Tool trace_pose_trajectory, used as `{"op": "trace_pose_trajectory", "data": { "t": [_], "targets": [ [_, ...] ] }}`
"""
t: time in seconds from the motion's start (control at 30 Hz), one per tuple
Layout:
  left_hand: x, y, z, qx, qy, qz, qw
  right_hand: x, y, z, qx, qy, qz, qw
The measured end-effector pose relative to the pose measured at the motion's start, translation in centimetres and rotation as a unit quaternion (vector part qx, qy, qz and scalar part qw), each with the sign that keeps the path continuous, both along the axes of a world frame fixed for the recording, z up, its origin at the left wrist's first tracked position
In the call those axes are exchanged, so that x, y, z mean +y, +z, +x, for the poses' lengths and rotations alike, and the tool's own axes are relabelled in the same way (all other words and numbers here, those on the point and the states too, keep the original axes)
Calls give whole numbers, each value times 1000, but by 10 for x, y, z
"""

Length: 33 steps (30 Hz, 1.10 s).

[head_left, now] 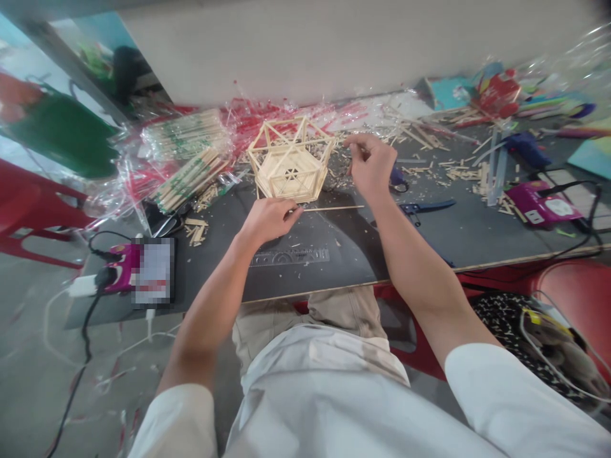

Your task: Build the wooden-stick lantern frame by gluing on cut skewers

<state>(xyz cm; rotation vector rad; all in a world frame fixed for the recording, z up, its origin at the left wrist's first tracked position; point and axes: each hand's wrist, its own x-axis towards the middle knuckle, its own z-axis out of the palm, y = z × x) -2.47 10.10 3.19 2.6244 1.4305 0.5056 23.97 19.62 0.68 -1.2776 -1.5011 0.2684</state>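
My left hand (273, 219) is closed at the near side of the wooden stick frame, its fingertips on one end of a thin wooden stick (334, 208) that points right. Built from pale sticks, the many-sided frame (291, 168) has a flat bottom and an upper rim of slanted struts. Just right of it, my right hand (375, 162) is raised over the table with thumb and fingers pinched together; whatever they hold is too small to make out. A see-through plastic ruler (291, 256) lies nearer to me.
Bundled sticks (191, 178) and plastic wrappers (267, 108) crowd the back left. Stick offcuts (461, 172) litter the right. A blue-handled tool (427, 207) lies beside my right forearm. Purple power strips (544, 202) with cables and a phone (153, 273) sit near the edges.
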Motion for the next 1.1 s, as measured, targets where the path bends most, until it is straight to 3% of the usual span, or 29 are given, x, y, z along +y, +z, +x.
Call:
{"op": "trace_pose_trajectory", "data": {
  "t": [0.3, 1.1],
  "targets": [
    [5, 0, -1, 56, 10, -49, 997, 9, -8, 2, 16, 5, 20, 1000],
    [10, -3, -10, -3, 3, -76, 997, 1, 4, 1, 35, -12, 10, 999]
  ]
}}
